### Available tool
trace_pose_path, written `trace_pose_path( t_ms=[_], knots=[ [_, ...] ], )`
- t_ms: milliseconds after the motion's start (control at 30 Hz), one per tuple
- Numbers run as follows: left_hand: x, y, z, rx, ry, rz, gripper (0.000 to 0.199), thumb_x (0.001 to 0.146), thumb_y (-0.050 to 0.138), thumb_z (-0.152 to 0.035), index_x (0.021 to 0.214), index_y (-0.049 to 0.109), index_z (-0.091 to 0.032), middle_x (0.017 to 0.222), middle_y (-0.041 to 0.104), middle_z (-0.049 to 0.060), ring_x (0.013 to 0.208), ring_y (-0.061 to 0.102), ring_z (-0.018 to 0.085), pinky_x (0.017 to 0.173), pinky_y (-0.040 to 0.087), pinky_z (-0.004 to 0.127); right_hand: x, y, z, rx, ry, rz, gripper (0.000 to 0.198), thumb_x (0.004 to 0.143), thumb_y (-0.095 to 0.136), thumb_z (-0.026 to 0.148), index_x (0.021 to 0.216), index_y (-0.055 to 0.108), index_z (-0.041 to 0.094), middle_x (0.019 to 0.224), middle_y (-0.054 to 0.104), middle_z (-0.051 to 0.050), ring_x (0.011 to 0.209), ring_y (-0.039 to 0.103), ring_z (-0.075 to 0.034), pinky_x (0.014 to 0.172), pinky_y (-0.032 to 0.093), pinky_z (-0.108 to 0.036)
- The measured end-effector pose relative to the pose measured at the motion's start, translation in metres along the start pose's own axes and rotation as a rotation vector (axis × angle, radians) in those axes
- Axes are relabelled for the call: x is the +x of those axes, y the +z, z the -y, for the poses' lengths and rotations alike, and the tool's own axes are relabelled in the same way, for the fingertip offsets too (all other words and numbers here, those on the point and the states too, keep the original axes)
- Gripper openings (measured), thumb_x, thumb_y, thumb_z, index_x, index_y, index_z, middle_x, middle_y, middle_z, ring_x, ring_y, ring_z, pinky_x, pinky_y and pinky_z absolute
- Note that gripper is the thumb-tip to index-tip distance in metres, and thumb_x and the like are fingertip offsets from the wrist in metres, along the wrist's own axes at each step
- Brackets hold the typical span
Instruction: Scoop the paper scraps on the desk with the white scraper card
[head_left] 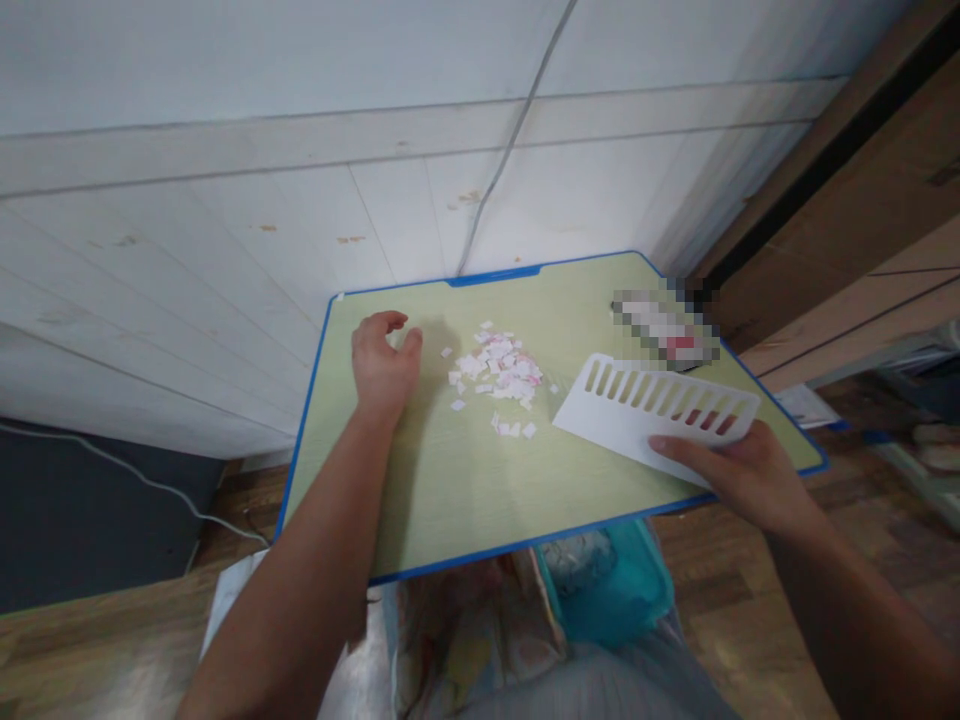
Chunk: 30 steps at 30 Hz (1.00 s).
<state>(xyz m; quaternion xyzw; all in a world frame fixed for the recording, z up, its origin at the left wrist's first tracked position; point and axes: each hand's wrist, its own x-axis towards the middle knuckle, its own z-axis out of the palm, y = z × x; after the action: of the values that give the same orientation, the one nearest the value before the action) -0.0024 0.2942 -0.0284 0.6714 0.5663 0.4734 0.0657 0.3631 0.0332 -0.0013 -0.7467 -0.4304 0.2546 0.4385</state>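
Observation:
A loose pile of small white and pinkish paper pieces [504, 366] lies in the middle of the pale green tabletop [442, 490]. My right hand [757, 475] grips a flat white plastic scraper [615, 415] with a row of slots along its upper edge. The scraper is tilted above the table, its left corner just right of the pile. To the left of the paper, my left hand [386, 365] is held with fingers curved and thumb apart, holding nothing. A few scraps lie scattered around the pile's edges.
A blurred-out flat object [664, 330] lies at the table's back right. Below the front edge sits a turquoise bin [630, 590] with a clear bag inside. Behind the table stands a white panelled wall [300, 230] with a grey cable [510, 150]. Cardboard [840, 220] stands at right.

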Motion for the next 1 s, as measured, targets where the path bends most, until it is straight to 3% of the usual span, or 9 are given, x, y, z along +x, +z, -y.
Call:
trace_pose_path(
  t_ms=[300,433,667,867,1000],
  knots=[
    [0.002,-0.003,0.000,0.019,-0.021,0.011,0.018,0.088,0.070,-0.030,0.104,0.069,-0.024,0.110,0.077,0.008,0.112,0.071,0.030,0.113,0.052,0.049,0.010,-0.005,-0.005,-0.012,-0.006,0.003,0.038,0.075,0.094,0.052,0.102,0.087,0.026,0.112,0.091,-0.009,0.107,0.087,-0.041,0.094,0.072,-0.053],
    [0.003,-0.004,-0.001,0.010,-0.032,0.016,0.017,0.088,0.069,-0.031,0.103,0.069,-0.024,0.110,0.077,0.009,0.112,0.071,0.031,0.113,0.053,0.050,0.015,-0.004,-0.004,-0.013,-0.028,-0.084,0.040,0.075,0.094,0.050,0.106,0.085,0.026,0.114,0.090,-0.009,0.115,0.085,-0.042,0.103,0.070,-0.055],
    [0.004,-0.004,0.000,0.020,-0.015,-0.002,0.018,0.087,0.071,-0.032,0.104,0.070,-0.026,0.110,0.077,0.008,0.112,0.071,0.032,0.113,0.053,0.051,0.010,0.012,0.017,0.027,-0.056,-0.154,0.034,0.083,0.090,0.048,0.111,0.085,0.029,0.123,0.089,-0.008,0.129,0.080,-0.043,0.107,0.069,-0.053],
    [0.003,-0.004,0.000,0.014,0.000,0.005,0.019,0.088,0.068,-0.034,0.104,0.070,-0.023,0.111,0.077,0.011,0.112,0.071,0.033,0.113,0.052,0.052,0.003,0.025,0.026,0.037,-0.012,-0.104,0.028,0.085,0.088,0.049,0.103,0.087,0.027,0.117,0.090,-0.009,0.116,0.085,-0.041,0.104,0.070,-0.052],
    [0.001,-0.005,-0.001,0.014,0.005,-0.013,0.019,0.087,0.068,-0.034,0.103,0.070,-0.024,0.110,0.078,0.010,0.111,0.072,0.032,0.112,0.053,0.051,-0.003,0.027,0.019,0.023,-0.009,-0.027,0.029,0.080,0.089,0.047,0.099,0.088,0.025,0.108,0.091,-0.008,0.106,0.087,-0.041,0.094,0.073,-0.050]
  ],
)
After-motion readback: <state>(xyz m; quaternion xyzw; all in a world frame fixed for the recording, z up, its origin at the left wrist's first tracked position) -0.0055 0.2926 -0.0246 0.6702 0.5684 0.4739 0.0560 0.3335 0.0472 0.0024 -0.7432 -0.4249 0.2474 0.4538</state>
